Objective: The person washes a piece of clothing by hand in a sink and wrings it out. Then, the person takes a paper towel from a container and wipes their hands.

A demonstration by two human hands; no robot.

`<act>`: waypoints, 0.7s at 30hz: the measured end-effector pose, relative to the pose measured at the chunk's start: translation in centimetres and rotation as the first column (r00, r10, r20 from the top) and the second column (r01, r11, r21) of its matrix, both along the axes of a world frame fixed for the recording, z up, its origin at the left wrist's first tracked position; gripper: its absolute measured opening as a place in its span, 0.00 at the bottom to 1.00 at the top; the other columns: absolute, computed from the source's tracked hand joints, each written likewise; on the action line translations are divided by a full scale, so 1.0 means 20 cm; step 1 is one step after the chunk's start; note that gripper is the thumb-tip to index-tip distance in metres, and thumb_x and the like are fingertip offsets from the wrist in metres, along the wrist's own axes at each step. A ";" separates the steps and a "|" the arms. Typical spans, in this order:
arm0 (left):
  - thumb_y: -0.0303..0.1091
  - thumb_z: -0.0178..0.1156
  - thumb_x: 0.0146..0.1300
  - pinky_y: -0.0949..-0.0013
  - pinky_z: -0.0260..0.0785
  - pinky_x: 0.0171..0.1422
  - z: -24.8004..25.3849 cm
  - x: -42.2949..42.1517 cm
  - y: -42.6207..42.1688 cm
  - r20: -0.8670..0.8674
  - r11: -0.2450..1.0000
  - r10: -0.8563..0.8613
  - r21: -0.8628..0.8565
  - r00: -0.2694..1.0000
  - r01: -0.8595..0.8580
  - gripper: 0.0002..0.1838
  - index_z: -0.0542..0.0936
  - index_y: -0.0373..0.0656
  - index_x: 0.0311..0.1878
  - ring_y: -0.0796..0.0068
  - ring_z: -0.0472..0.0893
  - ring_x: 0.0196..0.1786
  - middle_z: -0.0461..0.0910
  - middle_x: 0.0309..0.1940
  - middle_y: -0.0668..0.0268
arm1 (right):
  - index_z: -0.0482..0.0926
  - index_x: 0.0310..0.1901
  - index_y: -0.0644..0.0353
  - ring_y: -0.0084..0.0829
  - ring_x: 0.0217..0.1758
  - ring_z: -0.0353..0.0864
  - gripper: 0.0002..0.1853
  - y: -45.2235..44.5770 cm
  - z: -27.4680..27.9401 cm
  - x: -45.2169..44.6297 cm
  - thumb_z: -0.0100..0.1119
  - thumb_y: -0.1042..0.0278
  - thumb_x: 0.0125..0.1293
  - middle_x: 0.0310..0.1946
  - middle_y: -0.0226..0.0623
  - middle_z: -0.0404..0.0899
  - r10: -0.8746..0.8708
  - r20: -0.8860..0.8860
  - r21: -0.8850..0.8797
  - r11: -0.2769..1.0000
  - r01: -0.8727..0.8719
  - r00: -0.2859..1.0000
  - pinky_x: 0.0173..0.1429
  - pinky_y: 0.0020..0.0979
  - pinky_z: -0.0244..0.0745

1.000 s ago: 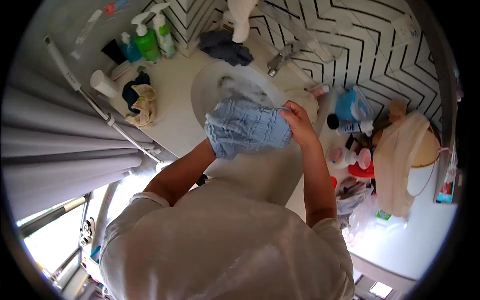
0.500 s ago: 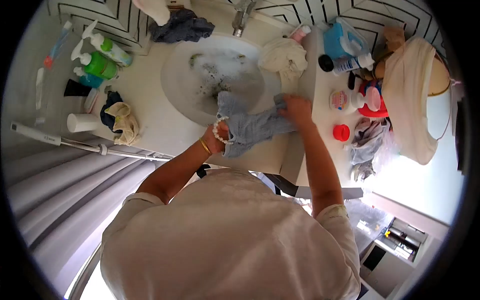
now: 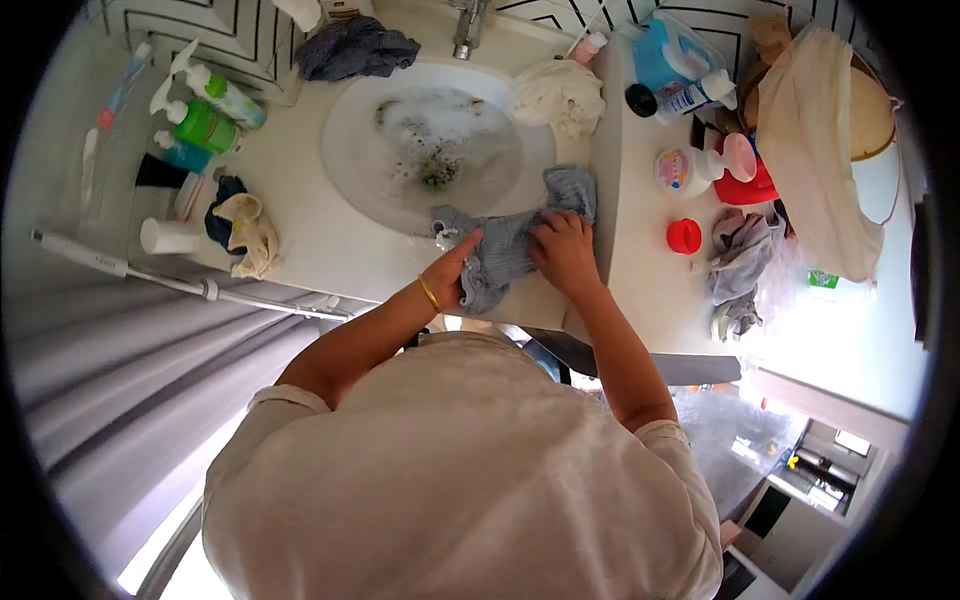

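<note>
Holds a blue-gray cloth point(image 3: 510, 252) on the near side of the sink point(image 3: 342, 165); has one corner of it over the near rim of the sink, and the right end just beside the rim; grips it at the left with the left hand point(image 3: 450, 278), with the thumb on top and the other fingers tucked out of sight; touches it right of the middle with the right hand point(image 3: 566, 250), with fingers bent and tips down on the cloth; cannot tell there whether pinching or only pressing; has cloth between both hands and some poking out past each; in the sink, white foam point(image 3: 430, 115) and dark bits point(image 3: 440, 172); behind the sink, a silver tap point(image 3: 469, 30); at the sink's far right rim, a cream cloth point(image 3: 558, 95); right of the sink, a red cap point(image 3: 684, 236).
</note>
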State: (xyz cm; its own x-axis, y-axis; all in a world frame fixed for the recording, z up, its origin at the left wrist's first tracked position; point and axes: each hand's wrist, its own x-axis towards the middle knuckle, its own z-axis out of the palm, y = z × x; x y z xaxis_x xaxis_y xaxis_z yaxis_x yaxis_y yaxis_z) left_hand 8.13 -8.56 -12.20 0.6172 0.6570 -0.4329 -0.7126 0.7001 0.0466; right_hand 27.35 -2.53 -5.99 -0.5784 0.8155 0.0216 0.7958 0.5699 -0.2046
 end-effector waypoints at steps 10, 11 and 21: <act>0.44 0.54 0.59 0.57 0.62 0.61 0.03 0.12 -0.23 -0.060 0.956 0.293 0.012 0.954 -0.293 0.25 0.69 0.38 0.55 0.60 0.74 0.53 0.73 0.52 0.57 | 0.67 0.51 0.64 0.39 0.55 0.64 0.27 -0.03 0.29 0.62 0.65 0.66 0.51 0.47 0.43 0.68 -0.319 -0.522 0.415 0.715 0.562 0.791 0.57 0.37 0.60; 0.44 0.53 0.60 0.58 0.62 0.61 0.00 0.14 -0.25 -0.037 0.954 0.301 0.002 0.953 -0.301 0.25 0.69 0.37 0.55 0.60 0.73 0.53 0.73 0.52 0.57 | 0.65 0.53 0.65 0.39 0.56 0.63 0.30 -0.02 0.29 0.67 0.66 0.64 0.50 0.48 0.44 0.68 -0.399 -0.515 0.409 0.663 0.627 0.758 0.58 0.36 0.59; 0.47 0.50 0.61 0.60 0.64 0.60 -0.09 0.25 -0.30 -0.042 0.931 0.356 -0.071 0.934 -0.358 0.25 0.70 0.37 0.54 0.61 0.76 0.50 0.75 0.49 0.57 | 0.55 0.61 0.69 0.38 0.54 0.69 0.41 0.13 0.09 0.97 0.67 0.63 0.49 0.56 0.50 0.63 -0.556 -0.641 -0.257 0.805 0.535 0.528 0.56 0.32 0.65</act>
State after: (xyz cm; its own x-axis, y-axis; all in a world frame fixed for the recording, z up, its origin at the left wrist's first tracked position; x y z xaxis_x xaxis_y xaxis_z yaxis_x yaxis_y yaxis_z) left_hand 13.11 -14.64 -14.04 0.3349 0.7964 -0.5035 -0.9153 0.4018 0.0268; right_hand 46.66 0.10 -4.10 0.1451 0.9735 0.1767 0.5905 0.0581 -0.8049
